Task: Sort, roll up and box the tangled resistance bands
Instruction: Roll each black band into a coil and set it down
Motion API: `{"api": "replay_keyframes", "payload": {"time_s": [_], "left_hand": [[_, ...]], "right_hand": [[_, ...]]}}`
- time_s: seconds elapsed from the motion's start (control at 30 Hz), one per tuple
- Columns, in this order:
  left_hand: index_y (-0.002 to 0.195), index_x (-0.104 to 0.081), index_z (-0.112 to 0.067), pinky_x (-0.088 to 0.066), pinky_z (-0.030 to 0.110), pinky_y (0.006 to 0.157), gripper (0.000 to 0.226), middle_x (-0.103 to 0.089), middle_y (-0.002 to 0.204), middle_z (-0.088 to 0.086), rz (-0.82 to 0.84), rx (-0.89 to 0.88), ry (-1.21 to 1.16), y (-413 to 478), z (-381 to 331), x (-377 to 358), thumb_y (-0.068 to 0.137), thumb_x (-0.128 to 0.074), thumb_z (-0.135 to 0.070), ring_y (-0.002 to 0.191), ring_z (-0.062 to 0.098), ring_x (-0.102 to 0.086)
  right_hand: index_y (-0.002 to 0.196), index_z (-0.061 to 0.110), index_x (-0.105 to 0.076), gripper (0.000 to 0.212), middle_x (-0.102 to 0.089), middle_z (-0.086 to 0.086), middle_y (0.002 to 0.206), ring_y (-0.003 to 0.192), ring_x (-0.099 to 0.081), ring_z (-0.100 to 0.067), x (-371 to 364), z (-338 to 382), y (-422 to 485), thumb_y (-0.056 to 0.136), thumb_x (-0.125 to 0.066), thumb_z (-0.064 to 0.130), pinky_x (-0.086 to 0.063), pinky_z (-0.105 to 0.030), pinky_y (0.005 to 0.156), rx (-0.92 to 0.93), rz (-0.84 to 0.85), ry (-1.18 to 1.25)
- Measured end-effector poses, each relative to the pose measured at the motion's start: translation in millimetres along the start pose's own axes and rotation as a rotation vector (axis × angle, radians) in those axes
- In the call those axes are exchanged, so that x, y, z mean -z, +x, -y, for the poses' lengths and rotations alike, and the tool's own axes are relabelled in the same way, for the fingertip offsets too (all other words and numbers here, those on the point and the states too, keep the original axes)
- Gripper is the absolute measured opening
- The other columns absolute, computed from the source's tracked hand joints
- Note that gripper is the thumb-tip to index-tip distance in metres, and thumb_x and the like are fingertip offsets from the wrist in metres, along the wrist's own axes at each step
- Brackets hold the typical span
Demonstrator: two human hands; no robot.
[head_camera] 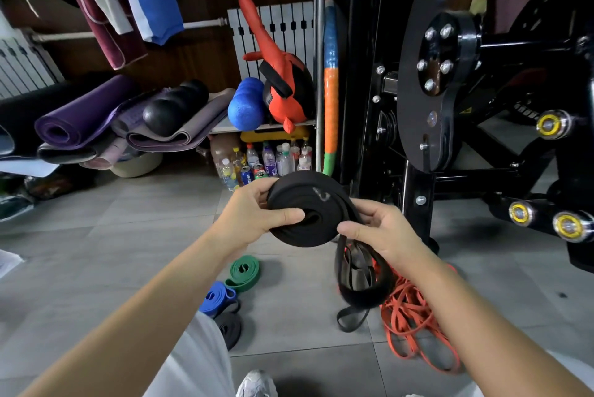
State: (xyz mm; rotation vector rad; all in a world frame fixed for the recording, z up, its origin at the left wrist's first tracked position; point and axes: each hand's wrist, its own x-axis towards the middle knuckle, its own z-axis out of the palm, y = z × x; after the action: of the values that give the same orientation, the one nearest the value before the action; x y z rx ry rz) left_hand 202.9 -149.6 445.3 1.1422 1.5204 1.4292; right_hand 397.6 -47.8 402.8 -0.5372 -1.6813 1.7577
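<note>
Left hand (254, 219), right hand (382, 232) hold black band (316, 208) (coil tilted, tail down).

The black band (308, 210) looks like matt rubber, as do the green roll (243, 273) and blue roll (217, 298). Floor (96, 252): smooth grey tile. The machine frame (450, 91) is glossy black metal with shiny bolts.

Left of the left hand (254, 219) the grey tiled floor (112, 236) lies open. Below that hand lie a rolled green rubber band (243, 273), a rolled blue band (217, 298) and a rolled dark grey band (229, 329). Under the right hand (382, 232), loose loops of the black rubber band (324, 213) and a tangled heap of thin orange bands (414, 319) bar the way down. Right of it stands a black steel machine frame (416, 184); beyond the left hand, plastic bottles (266, 158).
</note>
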Motion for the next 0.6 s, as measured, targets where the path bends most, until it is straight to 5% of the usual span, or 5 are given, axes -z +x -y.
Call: {"api": "replay_keyframes", "payload": {"time_s": [0.17,0.27,0.37,0.47,0.6], "left_hand": [[0.114,-0.059,-0.010,-0.058,0.038,0.077,0.058,-0.070,0.103,0.010,0.010,0.137,-0.154,-6,15,-12,0.058,-0.077,-0.010,0.096,0.027,-0.067],[0.116,-0.058,-0.008,-0.055,0.043,0.086,0.055,-0.069,0.107,0.012,0.087,0.171,0.043,-1,9,-8,0.066,-0.080,-0.011,0.099,0.028,-0.067],[0.105,-0.058,-0.021,-0.054,0.023,0.079,0.047,-0.068,0.101,-0.003,0.236,0.080,0.429,7,-1,-4,0.067,-0.085,-0.018,0.093,0.015,-0.066],[0.129,-0.044,-0.034,-0.045,0.014,0.083,0.077,-0.054,0.109,-0.019,0.322,-0.043,0.780,9,-9,-10,0.063,-0.084,-0.031,0.100,0.003,-0.056],[0.121,-0.056,-0.028,-0.048,0.030,0.095,0.061,-0.060,0.112,-0.013,0.357,-0.024,0.726,10,-3,-9,0.066,-0.081,-0.021,0.105,0.007,-0.058]], "right_hand": [[0.101,0.017,-0.068,0.028,-0.075,-0.001,0.095,0.091,-0.070,-0.015,1,5,-1,0.080,-0.065,-0.002,-0.054,-0.019,0.073,0.028,-0.057,-0.017],[0.102,0.015,-0.068,0.029,-0.074,-0.003,0.097,0.092,-0.070,-0.016,4,6,-1,0.082,-0.063,-0.005,-0.054,-0.019,0.075,-0.015,-0.028,-0.033],[0.107,0.013,-0.067,0.031,-0.073,-0.005,0.100,0.096,-0.069,-0.016,4,9,0,0.082,-0.063,-0.005,-0.054,-0.022,0.081,-0.063,0.045,-0.095],[0.109,0.012,-0.067,0.031,-0.074,-0.004,0.098,0.094,-0.069,-0.017,2,12,3,0.082,-0.066,-0.004,-0.055,-0.026,0.085,-0.114,0.118,-0.222],[0.106,0.014,-0.068,0.030,-0.074,-0.004,0.099,0.096,-0.069,-0.016,1,12,2,0.081,-0.067,-0.002,-0.054,-0.027,0.086,-0.144,0.089,-0.239]]}}
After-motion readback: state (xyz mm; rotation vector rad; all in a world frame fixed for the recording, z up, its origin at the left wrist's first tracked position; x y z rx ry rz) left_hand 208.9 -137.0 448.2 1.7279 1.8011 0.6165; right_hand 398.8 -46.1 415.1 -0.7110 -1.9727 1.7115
